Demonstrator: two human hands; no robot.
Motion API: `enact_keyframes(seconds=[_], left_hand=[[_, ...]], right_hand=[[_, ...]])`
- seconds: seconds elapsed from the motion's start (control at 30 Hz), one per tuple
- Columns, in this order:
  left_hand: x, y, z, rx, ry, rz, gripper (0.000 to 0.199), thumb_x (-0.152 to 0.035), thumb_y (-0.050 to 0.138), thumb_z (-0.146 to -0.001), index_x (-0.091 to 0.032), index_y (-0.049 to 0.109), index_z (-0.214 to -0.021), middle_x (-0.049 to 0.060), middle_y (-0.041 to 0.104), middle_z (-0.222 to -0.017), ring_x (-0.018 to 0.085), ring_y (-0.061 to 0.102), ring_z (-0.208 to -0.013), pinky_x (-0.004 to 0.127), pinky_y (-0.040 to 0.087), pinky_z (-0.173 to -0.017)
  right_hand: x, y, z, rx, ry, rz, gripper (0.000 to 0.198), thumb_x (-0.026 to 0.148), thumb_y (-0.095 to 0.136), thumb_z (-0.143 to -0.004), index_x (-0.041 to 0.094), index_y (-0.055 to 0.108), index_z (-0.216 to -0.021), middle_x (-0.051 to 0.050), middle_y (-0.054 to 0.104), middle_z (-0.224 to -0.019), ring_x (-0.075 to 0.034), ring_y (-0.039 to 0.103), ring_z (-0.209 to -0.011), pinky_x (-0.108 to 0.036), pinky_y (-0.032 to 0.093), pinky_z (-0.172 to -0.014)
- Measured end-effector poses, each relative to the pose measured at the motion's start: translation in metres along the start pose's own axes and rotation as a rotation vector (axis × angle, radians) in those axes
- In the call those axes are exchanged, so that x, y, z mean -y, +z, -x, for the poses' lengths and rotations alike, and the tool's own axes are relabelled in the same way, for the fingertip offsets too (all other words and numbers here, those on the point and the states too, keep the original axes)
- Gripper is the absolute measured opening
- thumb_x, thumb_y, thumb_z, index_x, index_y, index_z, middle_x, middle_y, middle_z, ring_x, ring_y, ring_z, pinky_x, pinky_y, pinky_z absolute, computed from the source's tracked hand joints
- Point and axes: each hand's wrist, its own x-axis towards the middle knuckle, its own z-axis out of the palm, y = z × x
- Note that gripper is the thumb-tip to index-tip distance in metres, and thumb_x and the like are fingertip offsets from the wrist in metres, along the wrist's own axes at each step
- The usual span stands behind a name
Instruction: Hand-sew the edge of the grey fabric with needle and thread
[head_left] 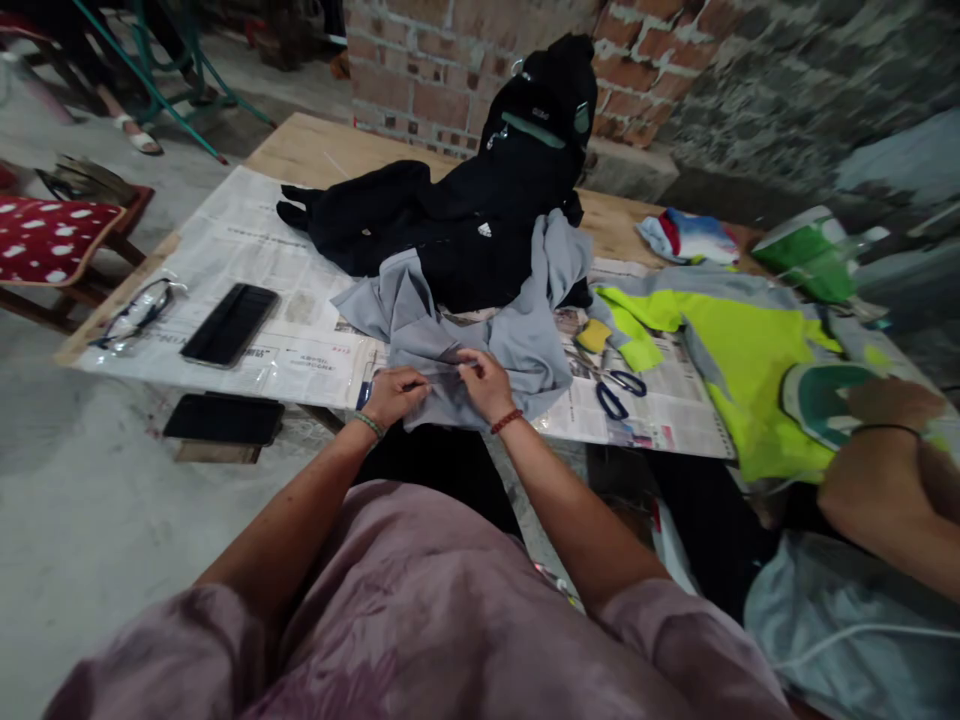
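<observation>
Grey cloth, joined or laid against a black garment, spreads in folds at the table edge before me. My left hand is closed over the near left part of the cloth, fingers pinched together on it. Just to its right, my right hand hovers low over the same cloth, thumb and fingers drawn into a pinch. Whatever lies between those right fingertips is too small to make out. Dark-handled scissors rest on newspaper to the right of the cloth, beside a small yellow piece.
A phone and glasses lie on the newspaper-covered table at left. On the right, a co-worker's hand holds an iron on a yellow-green garment. A black bag stands behind, near a brick wall.
</observation>
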Motion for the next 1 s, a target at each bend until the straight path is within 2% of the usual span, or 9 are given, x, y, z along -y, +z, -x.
enact_keyframes(seconds=[0.1, 0.23, 0.33, 0.53, 0.63, 0.83, 1.0], left_hand=[[-0.001, 0.000, 0.000, -0.008, 0.004, 0.026, 0.018, -0.031, 0.059, -0.076, -0.017, 0.069, -0.072, 0.001, 0.067, -0.070, 0.012, 0.059, -0.065, 0.023, 0.045, -0.065], [-0.001, 0.001, 0.000, -0.012, 0.008, 0.034, 0.021, -0.032, 0.058, -0.078, -0.017, 0.070, -0.071, 0.002, 0.067, -0.070, 0.012, 0.059, -0.065, 0.023, 0.045, -0.065], [0.000, 0.001, 0.000, -0.005, 0.002, 0.013, 0.021, -0.030, 0.056, -0.078, -0.017, 0.070, -0.071, 0.001, 0.067, -0.070, 0.012, 0.060, -0.066, 0.023, 0.046, -0.066], [-0.001, 0.000, 0.000, 0.018, 0.005, -0.022, 0.020, -0.027, 0.055, -0.079, -0.018, 0.071, -0.071, 0.002, 0.068, -0.071, 0.012, 0.060, -0.067, 0.024, 0.047, -0.067], [-0.001, 0.000, 0.000, 0.025, 0.020, -0.017, 0.020, -0.026, 0.055, -0.079, -0.018, 0.071, -0.071, 0.002, 0.069, -0.072, 0.013, 0.061, -0.068, 0.024, 0.047, -0.067], [-0.001, -0.001, 0.000, 0.036, 0.047, -0.006, 0.014, -0.022, 0.059, -0.075, -0.018, 0.071, -0.071, 0.001, 0.069, -0.070, 0.012, 0.060, -0.065, 0.023, 0.046, -0.067], [0.000, 0.000, 0.000, 0.050, 0.048, -0.082, 0.007, -0.021, 0.063, -0.071, -0.019, 0.070, -0.072, -0.001, 0.069, -0.071, 0.012, 0.060, -0.066, 0.023, 0.045, -0.069]], right_hand=[[-0.007, -0.007, 0.019, -0.042, -0.159, 0.130, 0.016, 0.022, 0.050, -0.077, 0.017, 0.061, -0.088, -0.004, 0.060, -0.087, -0.014, 0.054, -0.078, -0.027, 0.044, -0.077], [-0.008, 0.000, 0.039, 0.056, -0.348, 0.278, 0.014, 0.022, 0.054, -0.077, 0.018, 0.061, -0.089, -0.006, 0.061, -0.086, -0.018, 0.053, -0.086, -0.032, 0.040, -0.085], [-0.003, 0.014, 0.042, 0.126, -0.407, 0.379, 0.019, 0.025, 0.056, -0.079, 0.018, 0.061, -0.095, -0.008, 0.061, -0.093, -0.020, 0.051, -0.093, -0.034, 0.037, -0.088], [-0.002, 0.032, 0.033, 0.102, -0.342, 0.421, 0.013, 0.022, 0.049, -0.084, 0.017, 0.061, -0.086, -0.008, 0.060, -0.086, -0.019, 0.051, -0.088, -0.032, 0.037, -0.083], [-0.007, 0.033, 0.033, 0.085, -0.336, 0.377, 0.015, 0.022, 0.048, -0.085, 0.018, 0.062, -0.083, -0.007, 0.061, -0.083, -0.018, 0.051, -0.084, -0.030, 0.037, -0.082], [-0.014, 0.035, 0.035, 0.047, -0.233, 0.253, 0.014, 0.023, 0.051, -0.083, 0.018, 0.062, -0.076, -0.004, 0.062, -0.079, -0.014, 0.053, -0.078, -0.026, 0.040, -0.078], [-0.015, 0.035, 0.036, 0.027, -0.180, 0.221, 0.017, 0.027, 0.052, -0.082, 0.018, 0.060, -0.070, -0.003, 0.060, -0.073, -0.014, 0.053, -0.075, -0.026, 0.041, -0.076]])
